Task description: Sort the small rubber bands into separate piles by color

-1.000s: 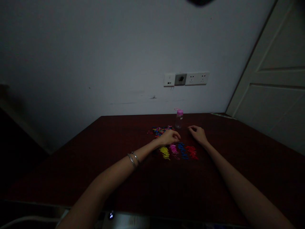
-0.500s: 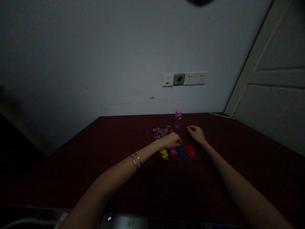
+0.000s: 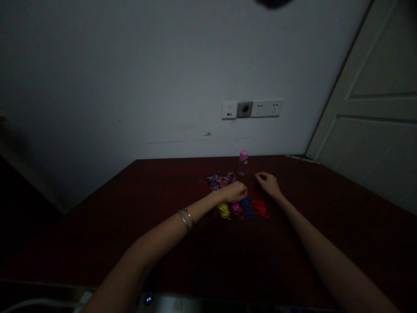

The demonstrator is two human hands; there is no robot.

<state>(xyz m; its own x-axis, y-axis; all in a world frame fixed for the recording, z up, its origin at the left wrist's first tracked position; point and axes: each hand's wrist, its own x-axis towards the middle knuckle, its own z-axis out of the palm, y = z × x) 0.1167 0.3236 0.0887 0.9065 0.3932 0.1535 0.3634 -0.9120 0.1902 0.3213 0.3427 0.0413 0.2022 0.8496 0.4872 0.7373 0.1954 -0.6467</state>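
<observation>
My left hand (image 3: 235, 192), with two bracelets at the wrist, is closed at the top of the blue pile (image 3: 249, 209); whatever its fingers hold is too small to make out. Rightward, my right hand (image 3: 267, 182) rests on the table with thumb and fingertips brought together, and any item between them cannot be seen. A mixed heap of colourful small bands (image 3: 220, 179) lies behind my left hand. In front of that hand are yellow (image 3: 224, 210) and pink (image 3: 237, 208) piles, with a red pile (image 3: 260, 208) to the right of the blue one.
A clear bottle with a pink cap (image 3: 243, 164) stands behind the hands on the dark red table (image 3: 163, 182). Sockets (image 3: 252, 109) are on the wall behind. A panelled door (image 3: 374, 108) is at the right. A pale device (image 3: 169, 303) shows below the front edge.
</observation>
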